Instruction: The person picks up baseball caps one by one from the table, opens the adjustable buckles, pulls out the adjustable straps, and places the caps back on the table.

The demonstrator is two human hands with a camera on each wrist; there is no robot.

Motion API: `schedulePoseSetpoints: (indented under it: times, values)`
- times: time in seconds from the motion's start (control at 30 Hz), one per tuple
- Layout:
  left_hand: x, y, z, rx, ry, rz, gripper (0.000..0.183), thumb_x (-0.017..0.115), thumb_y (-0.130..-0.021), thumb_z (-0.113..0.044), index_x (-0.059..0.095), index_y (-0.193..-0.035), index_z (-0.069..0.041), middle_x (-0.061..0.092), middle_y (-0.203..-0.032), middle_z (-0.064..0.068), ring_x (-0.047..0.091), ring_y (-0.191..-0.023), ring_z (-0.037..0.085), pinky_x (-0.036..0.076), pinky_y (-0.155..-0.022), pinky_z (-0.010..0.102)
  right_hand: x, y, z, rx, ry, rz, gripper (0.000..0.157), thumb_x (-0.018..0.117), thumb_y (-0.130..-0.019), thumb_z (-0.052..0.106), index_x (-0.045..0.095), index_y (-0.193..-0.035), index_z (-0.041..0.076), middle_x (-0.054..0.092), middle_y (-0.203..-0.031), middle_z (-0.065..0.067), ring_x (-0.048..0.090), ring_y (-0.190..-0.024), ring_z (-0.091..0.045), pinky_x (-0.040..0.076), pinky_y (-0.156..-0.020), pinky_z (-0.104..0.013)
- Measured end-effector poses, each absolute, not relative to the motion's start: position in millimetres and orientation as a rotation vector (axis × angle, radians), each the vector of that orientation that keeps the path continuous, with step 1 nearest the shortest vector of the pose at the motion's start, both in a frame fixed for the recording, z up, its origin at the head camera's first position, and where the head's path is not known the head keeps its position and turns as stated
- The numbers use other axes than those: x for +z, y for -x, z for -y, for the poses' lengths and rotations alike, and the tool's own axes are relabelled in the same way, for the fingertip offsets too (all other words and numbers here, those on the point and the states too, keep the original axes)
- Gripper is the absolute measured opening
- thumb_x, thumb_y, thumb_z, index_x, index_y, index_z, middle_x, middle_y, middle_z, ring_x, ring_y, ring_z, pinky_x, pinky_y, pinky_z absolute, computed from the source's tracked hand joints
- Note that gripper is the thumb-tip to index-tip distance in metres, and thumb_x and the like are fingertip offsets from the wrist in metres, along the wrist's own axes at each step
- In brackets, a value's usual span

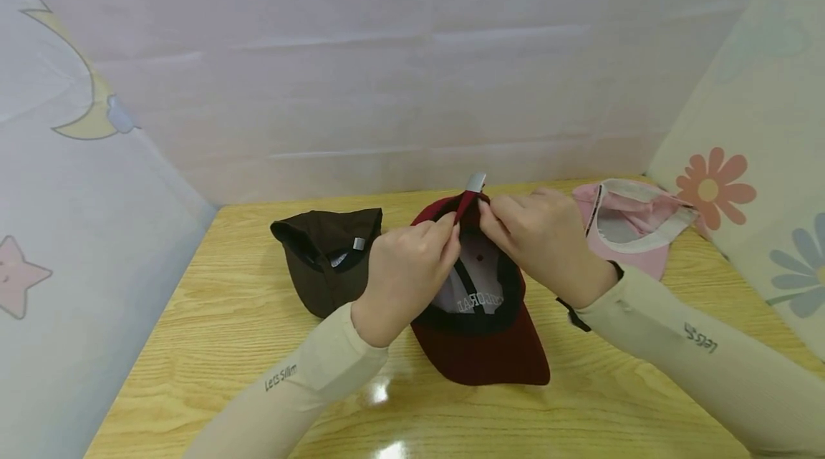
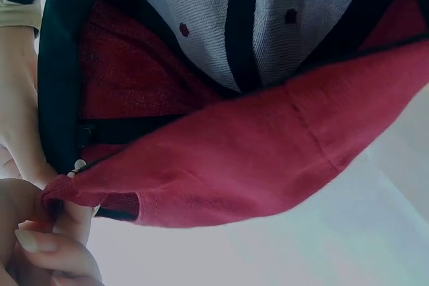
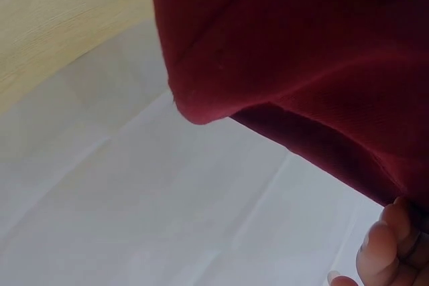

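A dark red baseball cap [image 1: 483,362] stands between the two hands, its brim toward me and its opening facing up. Inside are a pale front panel, black tape and reversed lettering. My left hand [image 1: 404,271] pinches the strap at the back of the cap. Just right of it, the right hand [image 1: 546,240] grips the back edge beside the strap. A silver buckle [image 1: 476,182] sticks up above the fingertips. The left wrist view shows the cap's red side [image 2: 228,165] slanting away from pinching fingers [image 2: 57,256]. Curled right fingers [image 3: 379,252] hold the edge at lower right.
A dark brown cap [image 1: 329,287] lies on the wooden table [image 1: 225,344] to the left, its small metal buckle [image 1: 359,243] showing. At the back right lies a pink cap [image 1: 634,262] with a white inner band. Pale printed cloth walls [image 1: 412,87] enclose the table's back and sides.
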State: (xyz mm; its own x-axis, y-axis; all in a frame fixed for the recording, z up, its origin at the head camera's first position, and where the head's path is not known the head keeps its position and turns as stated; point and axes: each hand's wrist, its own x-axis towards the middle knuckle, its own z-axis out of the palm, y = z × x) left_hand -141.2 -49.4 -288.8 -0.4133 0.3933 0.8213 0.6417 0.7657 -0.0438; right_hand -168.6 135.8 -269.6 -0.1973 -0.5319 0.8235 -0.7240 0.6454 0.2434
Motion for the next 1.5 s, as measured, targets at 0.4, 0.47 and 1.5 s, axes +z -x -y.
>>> schedulePoseSetpoints:
  times: [0.4,0.47,1.5]
  values:
    - [-303,142,61,-0.268,0.805,2.078,0.011,0.071,-0.086,-0.011,0.076,-0.094,-0.006,0.065,-0.066,0.003,0.054,-0.046,0.013,0.041,-0.040,0.022,-267,174,-141,0.283,-0.939,1.900,0.046,0.035,-0.105,0.022,0.038,-0.062,0.008,0.027,-0.047,0.001,0.021,-0.038,-0.015,0.020,-0.040,-0.031]
    - [-306,142,64,-0.242,0.841,2.083,0.012,0.072,-0.085,-0.012,0.077,-0.095,-0.007,0.064,-0.067,0.003,0.054,-0.047,0.013,0.043,-0.042,0.022,-267,175,-142,0.301,-0.923,1.911,0.048,0.034,-0.106,0.025,0.037,-0.061,0.009,0.027,-0.047,0.001,0.021,-0.038,-0.016,0.019,-0.039,-0.031]
    - [-344,146,81,-0.483,0.717,2.284,0.059,0.083,-0.077,-0.012,0.054,-0.126,0.003,0.058,-0.119,0.019,0.065,-0.091,0.029,0.057,-0.067,0.036,-271,178,-147,0.445,-0.836,1.931,0.050,0.034,-0.105,0.029,0.033,-0.058,0.010,0.023,-0.047,0.001,0.020,-0.038,-0.015,0.016,-0.040,-0.029]
